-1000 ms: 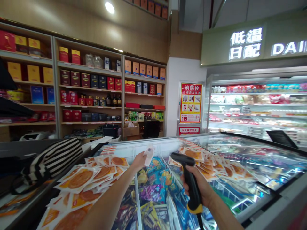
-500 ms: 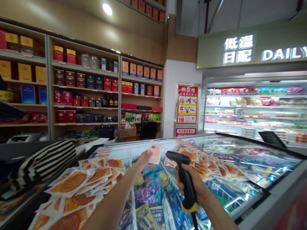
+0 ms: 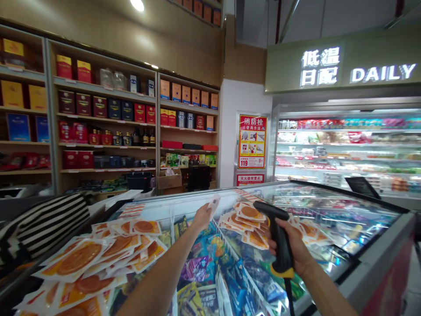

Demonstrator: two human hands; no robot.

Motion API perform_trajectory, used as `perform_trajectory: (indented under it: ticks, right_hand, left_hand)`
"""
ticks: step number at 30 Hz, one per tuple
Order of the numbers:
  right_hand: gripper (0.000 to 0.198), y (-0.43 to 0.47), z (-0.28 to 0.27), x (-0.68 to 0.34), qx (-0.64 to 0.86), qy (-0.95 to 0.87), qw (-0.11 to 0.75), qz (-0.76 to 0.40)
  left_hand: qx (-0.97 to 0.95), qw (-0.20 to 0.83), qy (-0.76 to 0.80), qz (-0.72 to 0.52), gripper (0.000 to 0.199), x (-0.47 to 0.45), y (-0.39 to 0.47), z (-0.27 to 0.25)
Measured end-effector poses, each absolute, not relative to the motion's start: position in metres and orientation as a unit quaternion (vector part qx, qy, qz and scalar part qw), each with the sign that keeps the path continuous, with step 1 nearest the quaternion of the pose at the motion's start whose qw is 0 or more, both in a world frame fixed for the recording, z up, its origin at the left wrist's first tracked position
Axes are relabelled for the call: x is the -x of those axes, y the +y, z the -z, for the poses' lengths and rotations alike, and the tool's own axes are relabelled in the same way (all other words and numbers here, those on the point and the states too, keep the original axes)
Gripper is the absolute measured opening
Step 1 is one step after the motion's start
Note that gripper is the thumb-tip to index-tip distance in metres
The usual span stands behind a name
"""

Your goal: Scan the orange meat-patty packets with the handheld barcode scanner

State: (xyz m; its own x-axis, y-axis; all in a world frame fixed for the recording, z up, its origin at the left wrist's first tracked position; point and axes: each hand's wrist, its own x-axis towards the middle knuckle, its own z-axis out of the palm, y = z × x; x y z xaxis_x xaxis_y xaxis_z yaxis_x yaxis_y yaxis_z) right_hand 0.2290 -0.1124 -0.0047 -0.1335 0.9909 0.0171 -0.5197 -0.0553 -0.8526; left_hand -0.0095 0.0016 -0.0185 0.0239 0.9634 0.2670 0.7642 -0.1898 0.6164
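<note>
My left hand (image 3: 203, 216) is closed on the edge of a small flat, pale packet (image 3: 214, 205), held tilted above the freezer. My right hand (image 3: 292, 243) is wrapped round the grip of a black and yellow barcode scanner (image 3: 279, 237), whose head points left and whose cord hangs down. Between and behind my hands, flat packets with round orange-brown contents (image 3: 248, 219) lie heaped on the freezer glass. A larger pile of the same packets (image 3: 88, 259) spreads out left of my left forearm.
Under the glass of the chest freezer (image 3: 362, 228) are colourful bags (image 3: 197, 267) in wire baskets. A black-and-white striped cloth item (image 3: 49, 224) lies at the left. Shelves of boxed goods (image 3: 108, 109) line the back wall; a lit refrigerated display (image 3: 335, 149) stands at the back right.
My right hand has moved right with the scanner, away from the packet. The packet in my left hand has turned more edge-on, and the red light on it is gone. The view has shifted right.
</note>
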Motion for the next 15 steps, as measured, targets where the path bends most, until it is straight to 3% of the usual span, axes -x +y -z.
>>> perform_trajectory:
  ticks: [7, 15]
  right_hand:
    - [0.026, -0.112, 0.010, -0.268, 0.343, -0.376, 0.593, -0.624]
    - [0.020, -0.108, 0.019, -0.276, 0.350, -0.363, 0.603, -0.618]
  left_hand:
    - [-0.699, 0.019, 0.664, -0.266, 0.039, -0.010, 0.004, 0.031]
    - [-0.686, 0.001, 0.698, -0.206, 0.037, -0.014, 0.004, 0.062]
